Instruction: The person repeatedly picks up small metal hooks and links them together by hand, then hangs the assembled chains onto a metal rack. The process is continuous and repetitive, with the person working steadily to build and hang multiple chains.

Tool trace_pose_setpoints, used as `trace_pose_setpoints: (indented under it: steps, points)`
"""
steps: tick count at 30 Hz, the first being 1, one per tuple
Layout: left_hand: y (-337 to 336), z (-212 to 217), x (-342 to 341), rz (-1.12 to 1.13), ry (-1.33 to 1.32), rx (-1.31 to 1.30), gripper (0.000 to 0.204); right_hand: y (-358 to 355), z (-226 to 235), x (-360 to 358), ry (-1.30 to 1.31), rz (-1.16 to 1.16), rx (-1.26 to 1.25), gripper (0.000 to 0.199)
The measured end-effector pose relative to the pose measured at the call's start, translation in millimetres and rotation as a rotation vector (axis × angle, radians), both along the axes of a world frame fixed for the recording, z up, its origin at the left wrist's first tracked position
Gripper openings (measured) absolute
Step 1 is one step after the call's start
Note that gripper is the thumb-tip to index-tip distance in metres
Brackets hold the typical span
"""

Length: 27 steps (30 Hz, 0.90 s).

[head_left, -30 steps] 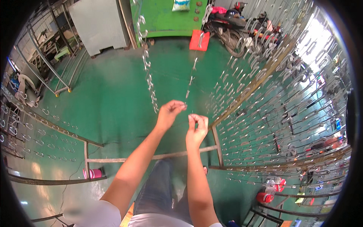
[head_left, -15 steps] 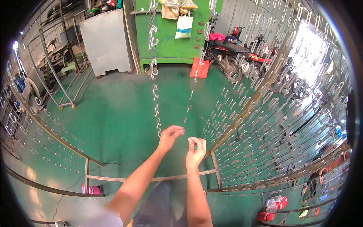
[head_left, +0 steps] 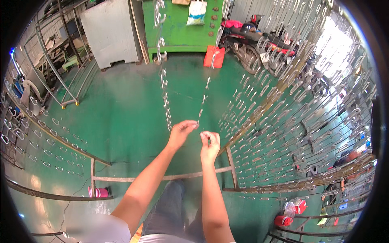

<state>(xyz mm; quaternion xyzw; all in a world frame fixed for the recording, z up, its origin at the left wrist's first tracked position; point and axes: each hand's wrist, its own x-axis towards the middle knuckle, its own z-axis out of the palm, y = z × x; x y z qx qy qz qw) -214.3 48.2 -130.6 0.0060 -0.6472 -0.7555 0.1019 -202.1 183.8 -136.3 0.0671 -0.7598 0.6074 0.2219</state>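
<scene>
My left hand is closed in a pinch at the lower end of a thin hanging strand of small metal pieces, with a small metal piece at its fingertips. Just below and to the right, my right hand has thumb and forefinger pressed together. Whatever it may hold is too small to make out. Left of this strand hangs another, a chain of silvery S-shaped hooks, its lower end passing close by my left hand.
On the right, a long rack carries many rows of bent metal hooks; a smaller hook rack stands left. A low metal crossbar runs before my legs. Farther off are a green cabinet, a grey cabinet, an orange bag and motorbikes.
The view has tilted downward, so the background sits higher in the picture. Both hands also appear slightly higher, still close together and pinched beside the thin strand.
</scene>
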Motion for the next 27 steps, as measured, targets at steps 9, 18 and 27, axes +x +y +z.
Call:
trace_pose_setpoints:
  steps: [9, 18, 27]
  points:
    - [0.2, -4.5, 3.5, -0.037, -0.039, 0.128, 0.020, -1.5, -10.1, -9.6, -0.041, 0.086, -0.044, 0.009]
    - [-5.0, -3.0, 4.6, -0.052, -0.064, 0.104, 0.022, -8.0, -11.6, -16.3, -0.107, 0.168, -0.066, 0.008]
    - [-9.6, -6.7, 3.5, -0.069, -0.053, 0.082, 0.024, -8.5, -13.5, -21.0, -0.136, 0.228, -0.060, 0.011]
